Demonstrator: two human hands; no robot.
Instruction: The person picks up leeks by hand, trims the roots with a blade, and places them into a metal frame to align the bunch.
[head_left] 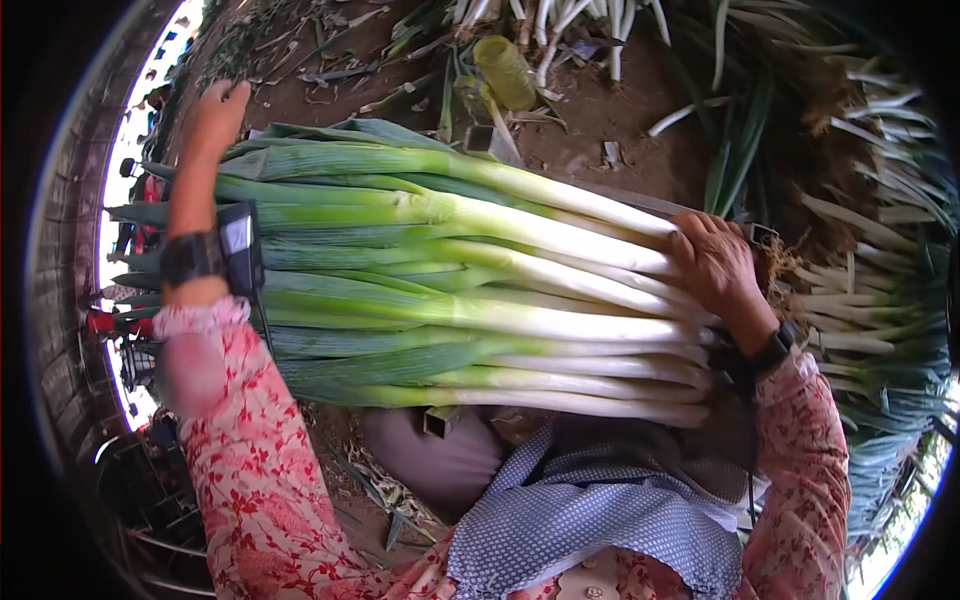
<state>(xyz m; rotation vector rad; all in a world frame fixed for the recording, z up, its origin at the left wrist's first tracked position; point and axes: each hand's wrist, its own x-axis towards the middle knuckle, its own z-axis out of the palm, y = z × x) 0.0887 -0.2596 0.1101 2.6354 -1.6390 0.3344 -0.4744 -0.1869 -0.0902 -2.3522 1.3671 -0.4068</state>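
A wide bundle of leeks (480,300) lies crosswise in front of me, green leaves to the left and white stems to the right. My left hand (218,110) is at the upper left edge of the leaves, its fingers bent; what they hold, if anything, is too small to tell. On the right, my right hand (712,258) rests with its fingers over the white ends of the upper leeks. Under the bundle, the end of a square metal bar (440,421) shows near my knee.
A yellow-green container (505,73) stands on the soil beyond the leeks. Loose leeks (870,290) with roots are piled along the right side. More white stems lie at the top. Leaf scraps (340,60) litter the ground.
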